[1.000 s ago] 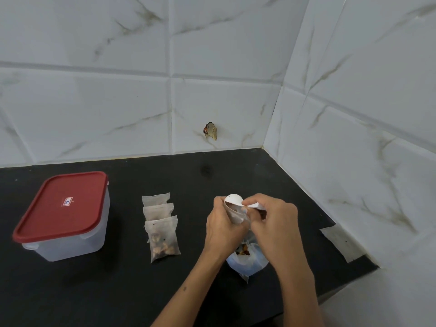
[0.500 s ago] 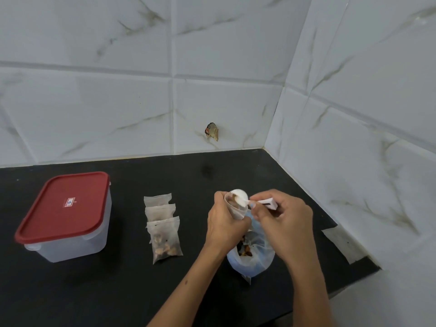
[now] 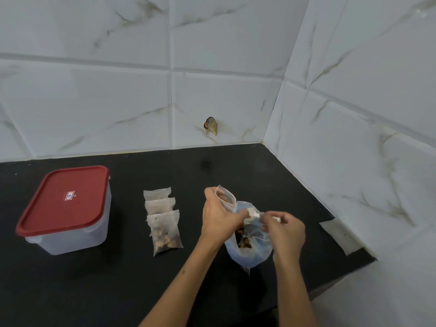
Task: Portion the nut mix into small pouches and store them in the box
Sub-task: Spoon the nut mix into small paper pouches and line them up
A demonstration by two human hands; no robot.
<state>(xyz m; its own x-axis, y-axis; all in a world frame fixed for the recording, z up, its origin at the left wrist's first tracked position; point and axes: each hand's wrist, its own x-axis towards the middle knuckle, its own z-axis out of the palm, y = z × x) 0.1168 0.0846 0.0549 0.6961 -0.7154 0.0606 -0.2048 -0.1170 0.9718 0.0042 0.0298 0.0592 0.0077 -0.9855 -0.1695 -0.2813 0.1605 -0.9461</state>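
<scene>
While my left hand grips a small open pouch upright, nuts visible at its mouth, my right hand pinches what appears to be the white spoon (blurred) over the big bag of nut mix near the tabletop's right edge. Three filled pouches lie overlapping mid-tabletop. The box, red lid on, stands toward the left edge, well apart from them.
</scene>
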